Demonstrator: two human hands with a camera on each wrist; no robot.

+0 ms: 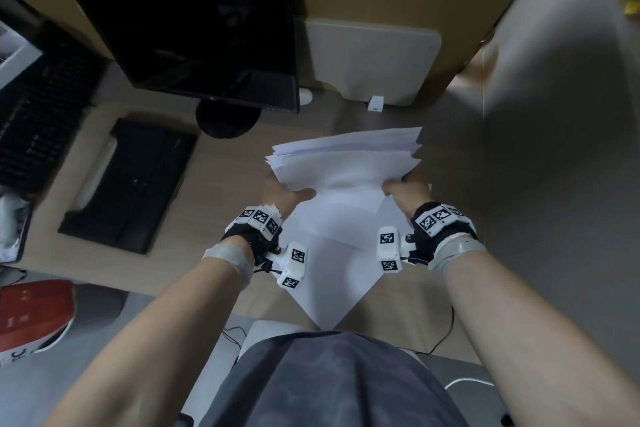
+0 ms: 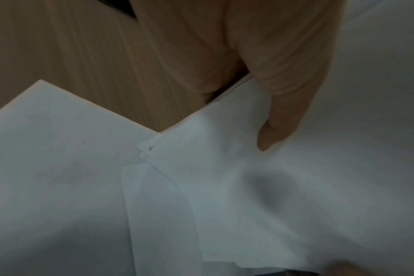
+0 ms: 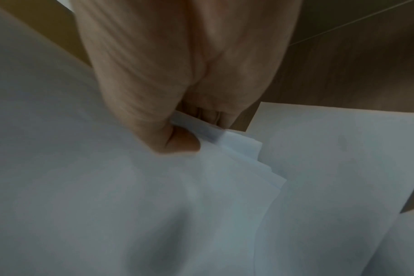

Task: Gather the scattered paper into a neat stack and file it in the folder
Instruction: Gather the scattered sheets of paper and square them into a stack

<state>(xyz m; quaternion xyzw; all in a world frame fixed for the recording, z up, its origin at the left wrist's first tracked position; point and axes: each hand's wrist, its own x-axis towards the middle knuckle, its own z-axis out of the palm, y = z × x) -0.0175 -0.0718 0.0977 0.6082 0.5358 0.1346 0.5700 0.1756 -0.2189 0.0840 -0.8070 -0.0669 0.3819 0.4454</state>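
White sheets fill my grip: I hold a loose sheaf of paper [image 1: 346, 163] above the pale wood-grain desk [image 1: 221, 191], my left hand [image 1: 282, 194] pinching its left edge and my right hand [image 1: 405, 189] pinching its right. From the head view the sheaf fans unevenly, its far edges stepped and splayed, the middle sagging between my hands. Under it, more paper lies flat on the desk, one large sheet [image 1: 332, 284] turned like a diamond with a corner hanging past the desk's near edge.

My left wrist view shows what the head view hides: my thumb [image 2: 279, 119] lies flat on top of the sheaf [image 2: 236, 168], whose corners sit misaligned in thin steps, and a soft dent shadows the top sheet. My right wrist view shows my thumb [image 3: 180, 143] pressing down with fingers curled beneath, several staggered corners [image 3: 243, 149] peeking out beside it; the paper is matte and slightly buckled.

Only the head view shows the black folder [image 1: 128, 184], a flat rectangular case lying on the desk well to my left, below a glossy dark monitor [image 1: 187, 31] on a round foot.
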